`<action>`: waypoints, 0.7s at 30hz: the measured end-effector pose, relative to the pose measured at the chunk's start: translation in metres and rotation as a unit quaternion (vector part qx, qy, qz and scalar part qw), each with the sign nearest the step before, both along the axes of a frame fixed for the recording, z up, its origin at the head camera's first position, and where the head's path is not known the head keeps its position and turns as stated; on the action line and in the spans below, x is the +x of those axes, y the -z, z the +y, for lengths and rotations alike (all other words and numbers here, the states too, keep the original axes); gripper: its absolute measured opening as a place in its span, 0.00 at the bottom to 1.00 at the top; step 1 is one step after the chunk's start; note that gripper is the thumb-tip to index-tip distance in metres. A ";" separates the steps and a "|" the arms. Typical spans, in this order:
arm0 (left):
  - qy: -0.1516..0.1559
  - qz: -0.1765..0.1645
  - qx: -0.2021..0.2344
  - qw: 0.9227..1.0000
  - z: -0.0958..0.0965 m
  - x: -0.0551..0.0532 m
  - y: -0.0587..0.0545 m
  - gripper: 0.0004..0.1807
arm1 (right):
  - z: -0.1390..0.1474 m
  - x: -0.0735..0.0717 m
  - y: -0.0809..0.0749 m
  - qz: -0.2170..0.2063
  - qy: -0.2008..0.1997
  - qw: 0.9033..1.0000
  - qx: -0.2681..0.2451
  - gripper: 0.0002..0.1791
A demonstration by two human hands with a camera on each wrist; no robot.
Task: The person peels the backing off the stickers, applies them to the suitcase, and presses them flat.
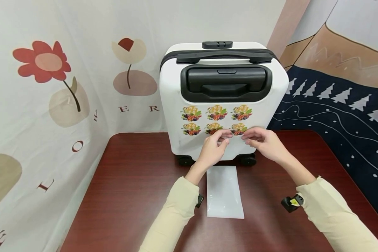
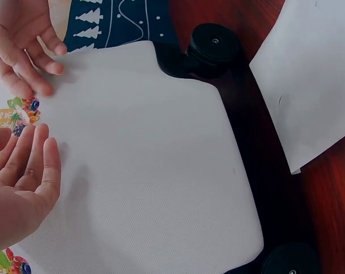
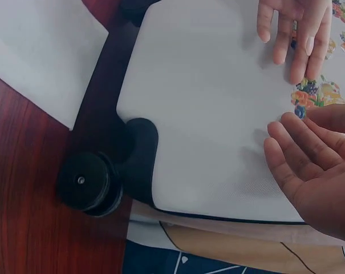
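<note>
A white suitcase (image 1: pixel 170 105) stands upright, its lower face bearing several fruit stickers (image 1: pixel 191 113) in two rows. Both hands are at the lower right sticker (image 1: pixel 238 128). On its left side, the left hand (image 1: pixel 215 145) has loosely bent fingers and a thumb held apart from them. From the right, the right hand (image 1: pixel 264 141) reaches the same sticker with its fingertips at or close to the edge. The left wrist view shows this sticker (image 2: pixel 24 111) between the two hands, partly covered. Neither hand visibly pinches anything.
A white sheet (image 1: pixel 224 192) lies on the dark red table (image 1: pixel 138 182) in front of the suitcase. Black wheels (image 1: pixel 247 160) support the case at its base. Printed cloth (image 1: pixel 132 119) hangs behind and to the left, with a dark tree-patterned cloth (image 1: pixel 334 112) at right.
</note>
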State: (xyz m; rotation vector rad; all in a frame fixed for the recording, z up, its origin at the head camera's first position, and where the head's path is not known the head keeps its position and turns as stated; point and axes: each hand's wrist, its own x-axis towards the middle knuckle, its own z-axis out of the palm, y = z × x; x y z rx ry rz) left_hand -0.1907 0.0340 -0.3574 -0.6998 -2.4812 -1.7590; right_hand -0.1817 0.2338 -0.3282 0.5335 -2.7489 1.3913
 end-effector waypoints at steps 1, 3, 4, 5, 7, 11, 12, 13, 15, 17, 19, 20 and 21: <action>0.000 0.000 0.000 1.000 0.000 0.000 0.000 0.14 | 0.001 0.000 0.000 0.000 0.001 1.000 -0.001 0.12; 0.000 -0.001 0.001 1.000 0.000 0.000 0.000 0.14 | 0.002 0.000 0.000 -0.001 0.000 1.000 -0.003 0.12; 0.000 -0.002 0.000 1.000 0.000 0.000 0.000 0.14 | 0.002 0.000 0.000 -0.002 -0.001 1.000 -0.003 0.12; 0.000 -0.002 0.000 1.000 0.000 0.001 -0.001 0.14 | 0.001 0.000 -0.001 -0.003 -0.003 1.000 -0.003 0.12; -0.001 -0.002 0.000 1.000 0.000 0.001 -0.001 0.14 | 0.000 0.000 -0.002 0.001 -0.008 1.000 -0.001 0.13; 0.000 -0.001 0.001 1.000 0.000 0.001 0.000 0.14 | -0.005 -0.002 -0.007 0.011 -0.020 1.000 -0.003 0.13; 0.001 -0.001 0.002 1.000 0.000 0.001 0.000 0.14 | -0.006 -0.003 -0.008 0.015 -0.023 1.000 -0.003 0.13; 0.001 -0.001 0.002 1.000 0.000 0.001 0.000 0.14 | -0.007 -0.003 -0.009 0.017 -0.026 1.000 -0.004 0.13; 0.002 -0.002 0.001 1.000 0.000 0.001 -0.001 0.14 | -0.010 -0.004 -0.010 0.019 -0.029 0.999 -0.004 0.13; 0.001 -0.003 -0.001 1.000 -0.001 0.001 -0.001 0.14 | -0.012 -0.005 -0.011 0.018 -0.029 0.999 -0.002 0.13; 0.001 -0.003 -0.003 1.000 0.000 0.002 -0.001 0.14 | -0.013 -0.005 -0.012 0.017 -0.029 0.999 0.000 0.13; 0.001 -0.004 -0.003 1.000 0.000 0.001 -0.001 0.14 | -0.013 -0.005 -0.012 0.015 -0.028 1.000 0.001 0.13; 0.001 -0.003 -0.003 1.000 0.000 0.001 -0.001 0.14 | -0.013 -0.005 -0.012 0.014 -0.027 1.000 0.002 0.13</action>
